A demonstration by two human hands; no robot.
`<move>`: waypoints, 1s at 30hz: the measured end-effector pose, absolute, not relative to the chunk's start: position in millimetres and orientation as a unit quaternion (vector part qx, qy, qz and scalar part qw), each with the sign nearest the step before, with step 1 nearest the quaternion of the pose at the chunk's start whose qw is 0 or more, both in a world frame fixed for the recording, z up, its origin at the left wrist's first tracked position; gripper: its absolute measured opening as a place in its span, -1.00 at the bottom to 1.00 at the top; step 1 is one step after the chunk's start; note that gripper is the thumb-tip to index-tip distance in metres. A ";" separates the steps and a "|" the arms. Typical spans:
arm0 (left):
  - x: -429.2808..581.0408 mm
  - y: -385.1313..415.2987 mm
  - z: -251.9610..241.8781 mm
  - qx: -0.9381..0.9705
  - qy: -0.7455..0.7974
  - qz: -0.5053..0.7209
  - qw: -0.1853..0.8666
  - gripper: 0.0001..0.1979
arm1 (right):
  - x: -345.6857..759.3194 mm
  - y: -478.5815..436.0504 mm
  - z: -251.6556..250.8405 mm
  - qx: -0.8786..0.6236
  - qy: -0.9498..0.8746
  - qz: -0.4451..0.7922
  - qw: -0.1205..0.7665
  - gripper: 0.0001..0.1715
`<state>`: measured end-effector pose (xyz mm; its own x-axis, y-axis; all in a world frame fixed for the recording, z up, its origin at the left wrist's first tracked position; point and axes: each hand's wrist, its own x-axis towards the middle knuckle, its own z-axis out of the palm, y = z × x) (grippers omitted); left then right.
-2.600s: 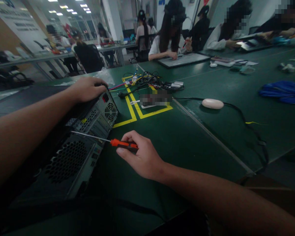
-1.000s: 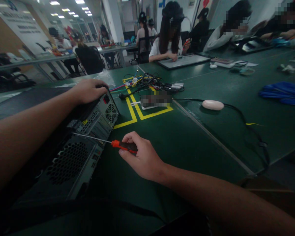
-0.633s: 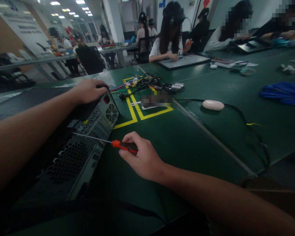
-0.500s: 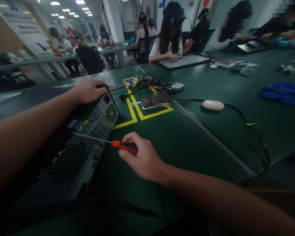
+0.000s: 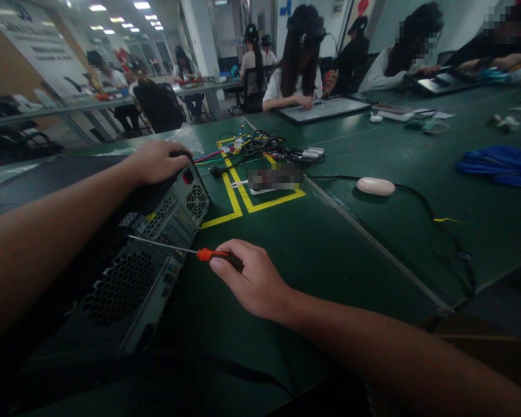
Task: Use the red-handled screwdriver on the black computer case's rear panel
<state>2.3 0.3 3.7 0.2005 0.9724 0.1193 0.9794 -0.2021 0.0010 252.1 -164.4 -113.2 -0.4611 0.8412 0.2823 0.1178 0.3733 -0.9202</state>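
1 screwdriver (image 5: pixel 204 254) juts leftward from the right hand (image 5: pixel 254 277), fingers (image 5: pixel 239 248) clamped round its handle (image 5: pixel 233 260).

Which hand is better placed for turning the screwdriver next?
Probably the right hand: it grips the screwdriver, which points toward the computer case. The left hand rests on top of that case.

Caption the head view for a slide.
Right hand holds a screwdriver at the back of a computer case; left hand rests on top.
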 end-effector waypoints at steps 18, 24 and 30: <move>-0.6 2.3 2.5 -0.775 -0.629 -0.051 0.036 -0.30 | 251.3 -164.3 -114.2 -0.322 -0.727 0.457 0.398 -0.84; -0.2 2.3 2.5 -0.770 -0.635 -0.054 0.035 -0.32 | 251.1 -163.6 -114.1 -0.325 -0.724 0.462 0.396 -0.84; -1.1 2.0 2.8 -0.773 -0.632 -0.051 0.034 -0.32 | 252.1 -164.1 -113.0 -0.322 -0.725 0.462 0.397 -0.85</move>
